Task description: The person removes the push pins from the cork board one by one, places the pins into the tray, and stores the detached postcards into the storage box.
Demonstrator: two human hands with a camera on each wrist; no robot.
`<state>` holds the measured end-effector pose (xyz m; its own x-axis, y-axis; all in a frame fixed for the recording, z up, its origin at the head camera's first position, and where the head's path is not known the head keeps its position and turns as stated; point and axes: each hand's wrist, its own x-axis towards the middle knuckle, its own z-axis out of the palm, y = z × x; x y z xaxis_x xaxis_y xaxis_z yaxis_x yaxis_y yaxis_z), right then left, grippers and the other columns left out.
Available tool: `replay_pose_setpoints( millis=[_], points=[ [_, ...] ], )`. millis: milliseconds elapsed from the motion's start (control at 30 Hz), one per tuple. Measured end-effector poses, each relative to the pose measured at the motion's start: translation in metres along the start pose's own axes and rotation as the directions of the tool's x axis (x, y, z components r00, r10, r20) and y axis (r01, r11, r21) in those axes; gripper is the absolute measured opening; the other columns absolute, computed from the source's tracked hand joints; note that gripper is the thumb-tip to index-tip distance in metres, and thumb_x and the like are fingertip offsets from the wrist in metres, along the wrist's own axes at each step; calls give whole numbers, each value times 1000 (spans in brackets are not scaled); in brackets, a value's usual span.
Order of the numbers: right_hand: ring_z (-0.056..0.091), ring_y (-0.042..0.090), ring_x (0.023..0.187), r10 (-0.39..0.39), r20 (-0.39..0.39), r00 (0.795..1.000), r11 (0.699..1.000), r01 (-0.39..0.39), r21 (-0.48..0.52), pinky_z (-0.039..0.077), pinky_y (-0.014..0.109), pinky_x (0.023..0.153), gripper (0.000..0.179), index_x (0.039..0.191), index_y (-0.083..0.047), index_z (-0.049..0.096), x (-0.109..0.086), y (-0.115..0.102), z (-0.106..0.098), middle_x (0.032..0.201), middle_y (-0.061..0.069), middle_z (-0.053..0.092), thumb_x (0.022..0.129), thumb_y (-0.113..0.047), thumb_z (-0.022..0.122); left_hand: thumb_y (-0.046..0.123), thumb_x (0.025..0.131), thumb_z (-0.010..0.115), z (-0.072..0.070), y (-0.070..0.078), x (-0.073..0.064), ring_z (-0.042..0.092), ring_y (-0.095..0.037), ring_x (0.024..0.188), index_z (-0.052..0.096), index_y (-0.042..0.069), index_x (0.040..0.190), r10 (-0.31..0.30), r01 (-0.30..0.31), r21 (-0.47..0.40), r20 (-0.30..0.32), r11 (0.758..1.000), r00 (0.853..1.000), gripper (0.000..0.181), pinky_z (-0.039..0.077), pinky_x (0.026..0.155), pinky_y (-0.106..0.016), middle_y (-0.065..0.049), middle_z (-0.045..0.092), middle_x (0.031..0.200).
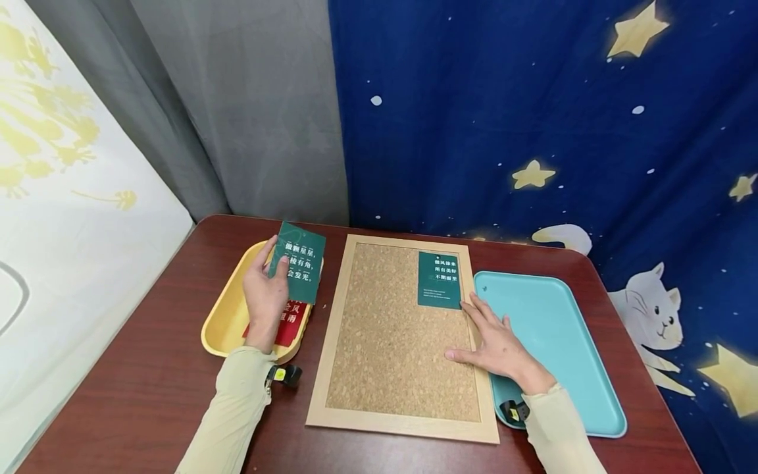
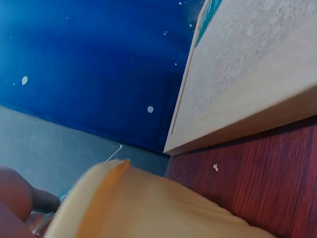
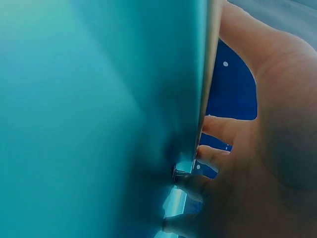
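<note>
In the head view my left hand (image 1: 264, 293) pinches a dark green card (image 1: 303, 260) with white printed characters, thumb across its front. It holds the card up over the yellow basket (image 1: 224, 322), where a red card (image 1: 290, 322) lies partly hidden. A second green card (image 1: 438, 289) lies at the upper right of the wood-framed cork board (image 1: 403, 349), with a small dark dot near its top. My right hand (image 1: 497, 345) has its fingers spread over the board's right frame, fingertips close to that card's lower right corner. In the right wrist view its fingers (image 3: 220, 130) extend along the frame.
A light blue tray (image 1: 551, 329) stands right of the board, partly under my right forearm, with a tiny dark object (image 1: 485, 288) near its upper left corner. The brown table (image 1: 136, 368) ends at grey and blue curtains (image 1: 444, 164) behind.
</note>
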<state>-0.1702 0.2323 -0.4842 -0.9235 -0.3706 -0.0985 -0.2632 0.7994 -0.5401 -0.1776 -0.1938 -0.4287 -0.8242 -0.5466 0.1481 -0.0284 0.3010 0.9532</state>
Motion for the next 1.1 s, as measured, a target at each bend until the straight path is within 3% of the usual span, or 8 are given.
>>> replay_pose_setpoints(
  millis=[133,267,400,500,767,1100],
  points=[
    [25,46,158,-7,-8,1000,1000,7,-8,5,81,120,113,163,-8,33,0,1,1,175,17,15,78,-65,82,14,105,60,-2,-5,3,72,-9,81,57,25,151,14,-14,39,-5,999,1000,47,52,59,-9,-19,74,126],
    [25,46,158,-13,-14,1000,1000,13,-13,6,82,120,112,162,-8,34,0,0,0,175,17,16,78,-64,83,14,106,58,-5,-6,5,73,-21,89,56,23,152,12,-11,103,-9,995,1000,47,48,58,-7,-19,72,129],
    [26,48,157,-21,-16,1000,1000,20,-22,7,83,119,111,162,-8,34,0,-1,0,175,17,16,79,-64,82,18,107,56,-13,-6,7,71,-8,81,54,24,153,-14,15,115,-10,993,1000,46,48,59,-7,-19,72,129],
    [26,48,157,-17,-14,1000,1000,17,-18,7,82,119,112,162,-8,33,0,-2,-1,175,17,15,79,-64,82,20,108,56,-19,-7,8,60,10,71,53,26,154,-41,41,104,1,994,999,46,51,59,-8,-19,73,127],
    [25,47,158,-11,-7,1000,1000,10,-9,5,81,120,112,163,-8,33,0,-1,0,176,16,14,79,-65,82,21,107,57,-24,-12,9,66,-1,79,53,28,153,-93,88,151,24,985,995,47,52,59,-9,-16,72,130],
    [25,47,158,-7,-6,1000,1000,7,-10,5,82,120,112,162,-8,33,0,-1,0,175,16,15,79,-64,82,21,108,55,-28,-11,9,69,-15,88,52,28,155,-110,104,172,25,980,994,47,50,60,-9,-18,71,130]
  ],
)
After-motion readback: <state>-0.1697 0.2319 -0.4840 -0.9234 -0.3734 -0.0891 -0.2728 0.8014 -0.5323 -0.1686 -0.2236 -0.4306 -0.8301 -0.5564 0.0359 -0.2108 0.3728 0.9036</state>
